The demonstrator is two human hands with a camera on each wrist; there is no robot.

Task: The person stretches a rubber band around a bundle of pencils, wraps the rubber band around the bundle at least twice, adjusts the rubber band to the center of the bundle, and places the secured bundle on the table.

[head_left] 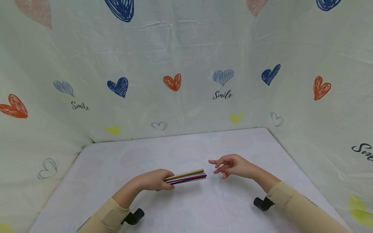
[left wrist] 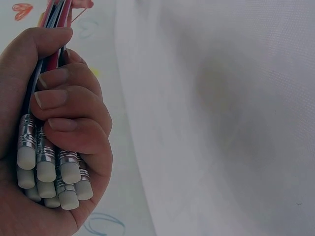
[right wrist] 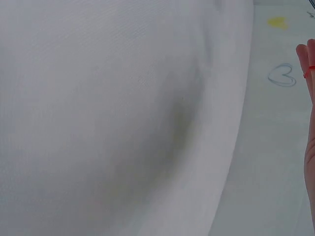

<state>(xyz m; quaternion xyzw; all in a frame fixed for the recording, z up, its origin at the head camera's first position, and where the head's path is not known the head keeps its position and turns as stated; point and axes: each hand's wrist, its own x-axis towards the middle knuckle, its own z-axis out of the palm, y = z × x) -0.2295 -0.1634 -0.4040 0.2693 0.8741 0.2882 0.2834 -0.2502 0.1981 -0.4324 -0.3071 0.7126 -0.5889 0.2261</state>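
My left hand (head_left: 154, 180) grips a bundle of pencils (head_left: 189, 177) above the table, their far ends pointing right. In the left wrist view the fingers curl round the shafts, and white erasers (left wrist: 69, 172) in silver ferrules stick out at the bottom of the fist. Dark, red and gold shafts show. To the right of the bundle, apart from it, my right hand (head_left: 233, 165) hovers with its fingers spread and loosely bent. A thin red band (right wrist: 306, 74), like a rubber band, loops round its fingers. Only an edge of that hand shows in the right wrist view.
A white-covered table (head_left: 186, 149) lies under both hands. Behind it and at the sides hangs a pale curtain (head_left: 192, 110) printed with hearts and the word "Smile". Black camera mounts (head_left: 134, 216) are fixed at both wrists over beige sleeves (head_left: 303, 207).
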